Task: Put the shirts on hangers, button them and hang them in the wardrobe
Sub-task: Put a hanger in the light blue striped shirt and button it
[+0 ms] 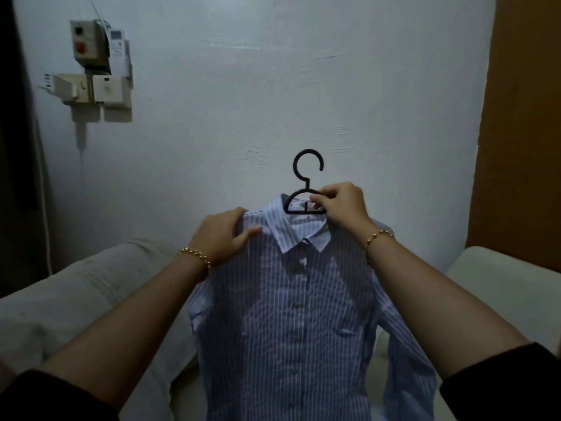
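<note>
Head view: your right hand (341,208) pinches the hanger (307,185) with curled fingers (326,197); your left hand (223,235) grips the striped shirt (291,314) at its shoulder. Hold the hanger level.

A pale upholstered sofa (54,323) stands along the foot of the white wall (273,86); its left end is a rounded, greyish back cushion (100,278) with a stitched seam running down it; at the right a lighter cream cushion (504,287) butts against a brown panel (522,132); the middle is hidden behind a striped shirt (288,329) held up in front, and whether its hem touches the seat cannot be told.
</note>
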